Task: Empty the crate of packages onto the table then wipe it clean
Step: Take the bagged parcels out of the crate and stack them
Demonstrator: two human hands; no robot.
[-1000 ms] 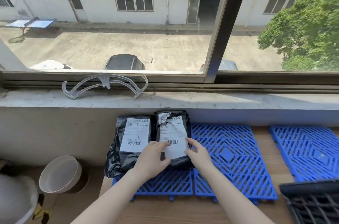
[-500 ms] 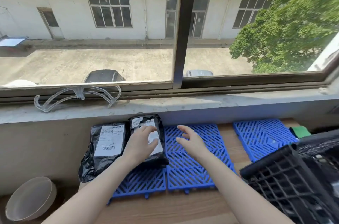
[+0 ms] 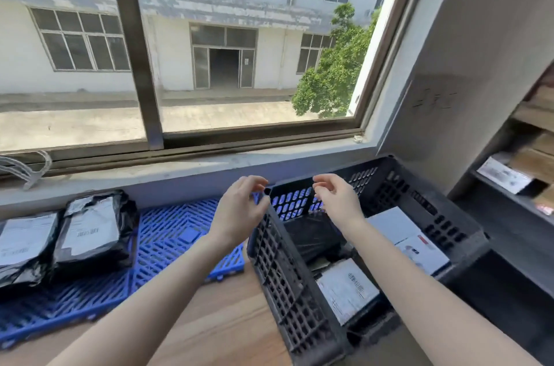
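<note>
A black slatted crate [image 3: 287,284] stands at the right on the wooden table [image 3: 221,317]. Inside it lie a black package [image 3: 314,236] and white-labelled packages [image 3: 347,290] [image 3: 419,248]. Two black bagged packages with white labels [image 3: 90,233] [image 3: 21,248] rest on blue grid mats [image 3: 177,236] at the left. My left hand [image 3: 239,209] hovers at the crate's far left corner, fingers loosely curled, holding nothing. Over the crate's far end my right hand [image 3: 335,194] hangs empty, fingers relaxed.
A concrete window sill [image 3: 180,168] runs behind the table, with a clear plastic hanger [image 3: 27,168] on it at the left. A grey wall and dark shelves with boxes [image 3: 527,162] stand close on the right.
Both hands left the second package on the blue mat and moved right to above the crate. My view swung right, bringing the crate's inside into sight.
</note>
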